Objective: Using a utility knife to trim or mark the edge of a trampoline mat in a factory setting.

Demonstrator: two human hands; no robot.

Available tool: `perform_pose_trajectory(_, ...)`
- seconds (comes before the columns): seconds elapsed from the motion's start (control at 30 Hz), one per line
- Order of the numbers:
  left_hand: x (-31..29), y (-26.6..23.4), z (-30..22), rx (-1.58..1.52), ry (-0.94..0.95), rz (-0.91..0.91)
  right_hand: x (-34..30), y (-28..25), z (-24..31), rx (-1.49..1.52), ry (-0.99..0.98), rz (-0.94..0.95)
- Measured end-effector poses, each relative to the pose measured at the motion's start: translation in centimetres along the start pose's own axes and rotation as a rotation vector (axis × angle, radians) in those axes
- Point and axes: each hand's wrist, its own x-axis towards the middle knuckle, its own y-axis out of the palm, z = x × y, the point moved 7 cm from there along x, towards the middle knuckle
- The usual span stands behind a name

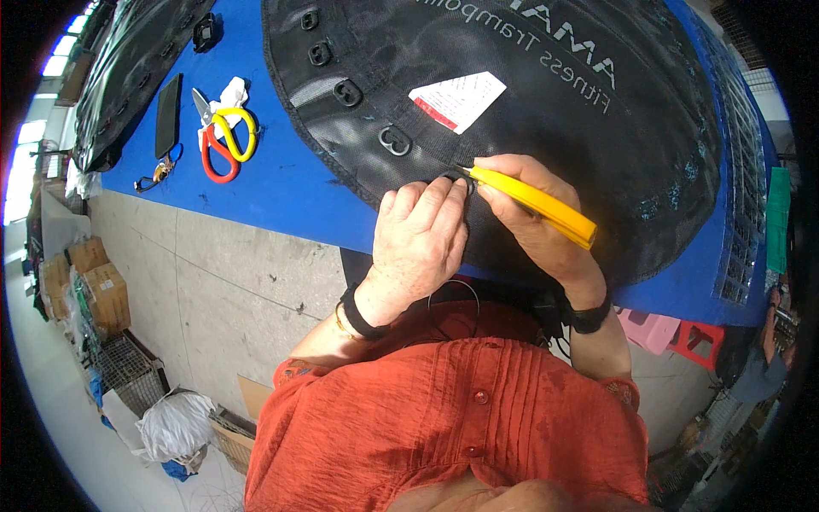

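Note:
A round black trampoline mat (546, 111) lies before me, with dark metal rings (395, 139) sewn along its edge and a white and red label (461, 101) on it. My left hand (422, 226) has its fingers bent and held together on the near part of the mat, over a ring that they mostly hide. Gripped in my right hand (537, 213) are yellow-handled thread snips (537, 203). Their small dark tip meets the mat beside my left fingertips, so the blades hardly show.
Red and yellow handled scissors (223, 145), a dark flat case (169, 115) and a small black object (205, 32) lie on the blue table (247, 200). Another black mat (128, 77) is at the far left. Cardboard boxes (107, 299) and a red stool (695, 343) stand below.

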Motion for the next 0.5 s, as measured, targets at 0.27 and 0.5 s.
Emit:
perform_pose_trajectory(0.27,-0.07,0.1,0.02,0.017,0.007,-0.003,0.33,0.14,0.19,-0.04,-0.017,0.027)
perform_pose_trajectory(0.5,-0.01,0.05,-0.01,0.001,0.01,-0.002,0.4,0.04,0.18,-0.048,-0.062,-0.002)
